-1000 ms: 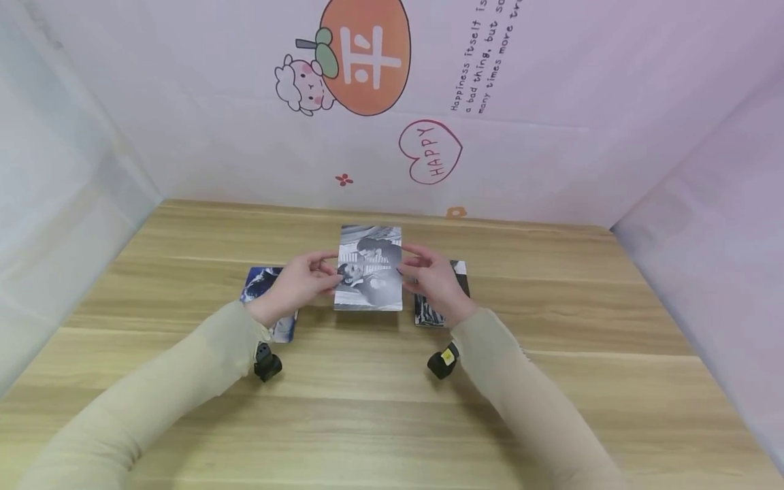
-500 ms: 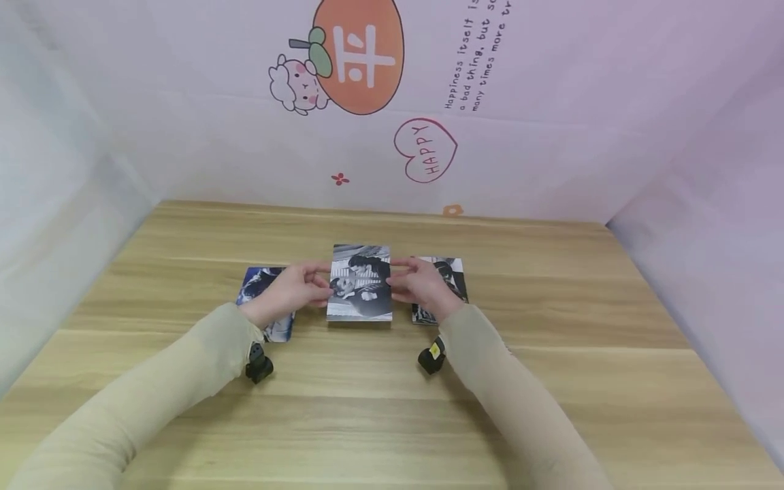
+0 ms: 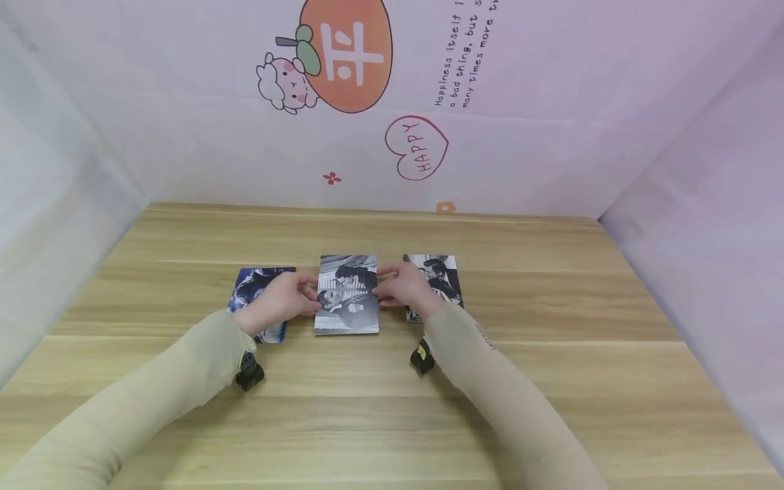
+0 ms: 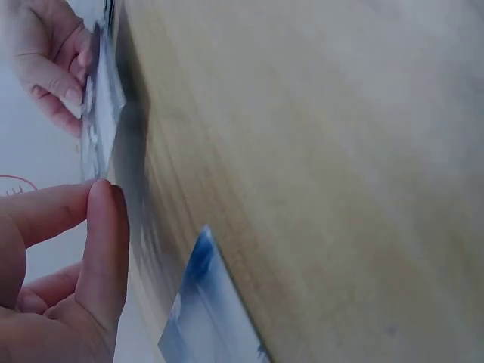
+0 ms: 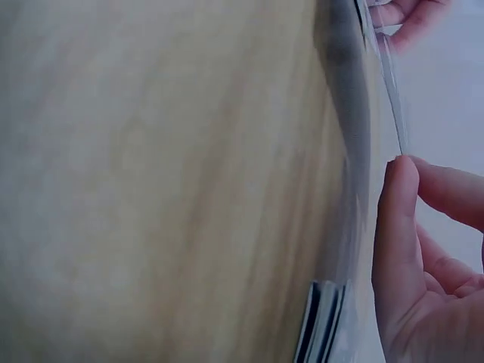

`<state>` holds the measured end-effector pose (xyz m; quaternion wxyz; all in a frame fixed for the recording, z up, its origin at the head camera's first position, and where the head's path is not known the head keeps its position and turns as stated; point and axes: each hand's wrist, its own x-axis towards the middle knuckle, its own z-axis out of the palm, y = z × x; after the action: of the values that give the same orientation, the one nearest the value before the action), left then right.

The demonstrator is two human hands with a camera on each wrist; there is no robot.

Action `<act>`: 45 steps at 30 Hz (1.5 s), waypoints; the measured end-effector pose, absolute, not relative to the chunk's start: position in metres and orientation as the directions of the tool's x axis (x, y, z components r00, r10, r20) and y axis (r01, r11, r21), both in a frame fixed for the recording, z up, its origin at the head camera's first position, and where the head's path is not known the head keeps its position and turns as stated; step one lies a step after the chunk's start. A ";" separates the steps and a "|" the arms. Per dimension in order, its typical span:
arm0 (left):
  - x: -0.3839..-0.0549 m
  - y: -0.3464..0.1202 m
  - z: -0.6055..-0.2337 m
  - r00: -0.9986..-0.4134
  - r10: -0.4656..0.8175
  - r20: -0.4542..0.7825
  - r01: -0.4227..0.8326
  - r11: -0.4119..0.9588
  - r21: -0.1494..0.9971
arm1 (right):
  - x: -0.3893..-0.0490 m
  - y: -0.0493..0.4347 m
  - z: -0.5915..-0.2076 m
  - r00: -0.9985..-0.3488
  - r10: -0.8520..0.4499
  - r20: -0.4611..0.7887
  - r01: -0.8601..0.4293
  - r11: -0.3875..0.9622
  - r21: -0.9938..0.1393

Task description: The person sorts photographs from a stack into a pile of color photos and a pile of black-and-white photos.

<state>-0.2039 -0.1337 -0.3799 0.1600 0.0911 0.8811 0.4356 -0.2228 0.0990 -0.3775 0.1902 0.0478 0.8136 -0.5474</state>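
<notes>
A black-and-white photo card (image 3: 347, 316) of two people is held between the hands, slightly above the table in the wrist views. My left hand (image 3: 278, 299) pinches its left edge between thumb and fingers. On the opposite edge, my right hand (image 3: 405, 287) pinches it the same way. Partly hidden under the left hand lies a blue-toned photo card (image 3: 245, 286). Beside the right hand lies another black-and-white photo card (image 3: 450, 272); in the right wrist view it tops a small stack of cards (image 5: 321, 321).
The wood-grain table (image 3: 343, 415) reaches back to a white printed cloth (image 3: 520, 156). Cloth walls also stand at the left and right. A small black camera (image 3: 250, 372) sits at the left wrist, another black camera (image 3: 422, 357) at the right.
Both hands have lowered the photo card toward the table and the person. The view has also shifted slightly. More of the right-hand card shows now.
</notes>
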 end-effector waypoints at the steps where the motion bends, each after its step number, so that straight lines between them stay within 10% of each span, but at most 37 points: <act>1: -0.204 -0.135 -0.380 -0.932 0.303 -0.198 0.038 0.627 0.778 | -0.223 0.098 -0.378 -0.922 -0.135 -0.363 0.284 0.404 -0.870; 45: -0.199 -0.129 -0.385 -0.931 0.336 -0.144 0.153 0.715 0.682 | -0.219 0.084 -0.377 -0.962 -0.111 -0.250 0.081 0.757 -0.649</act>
<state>-0.1990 -0.1285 -0.3849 0.1296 0.1333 0.9170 0.3530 -0.2191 0.0843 -0.3768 0.1377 -0.0081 0.9270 -0.3488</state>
